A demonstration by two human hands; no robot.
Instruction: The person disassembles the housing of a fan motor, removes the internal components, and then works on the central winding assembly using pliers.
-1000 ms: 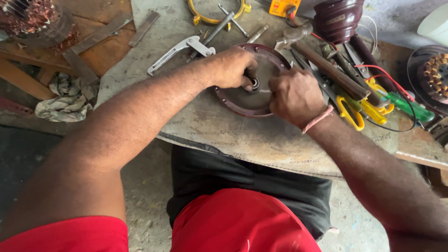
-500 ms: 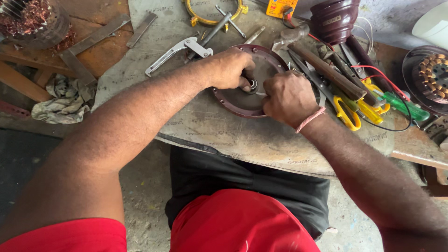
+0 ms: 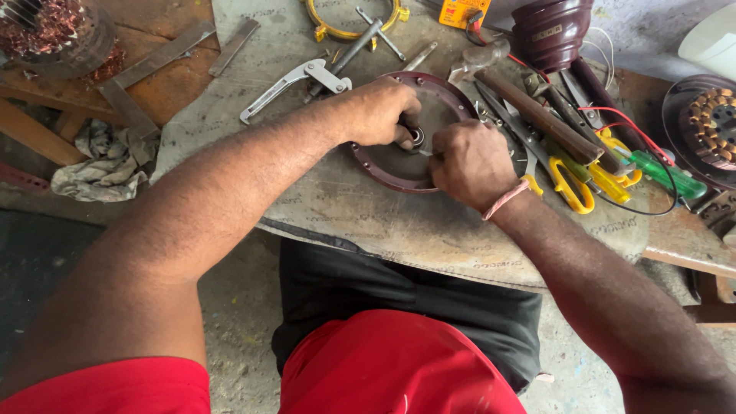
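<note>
Nearest the person, a grey sheet (image 3: 429,230) covers the bench edge above the lap. On it lies a round maroon cover plate (image 3: 391,165), with a small metal bearing (image 3: 417,138) at its middle. The right hand (image 3: 469,162) sits on the plate's near right side, curled into a fist around something too small to make out. The left hand (image 3: 379,113) rests on the plate's far left side, fingers bent down touching the bearing. Right of the plate lie yellow-handled scissors (image 3: 571,188) and a wooden-handled hammer (image 3: 537,115). Left of the plate, beyond it, lies a silver puller (image 3: 295,84). Well left of the plate sits a crumpled rag (image 3: 103,165).
</note>
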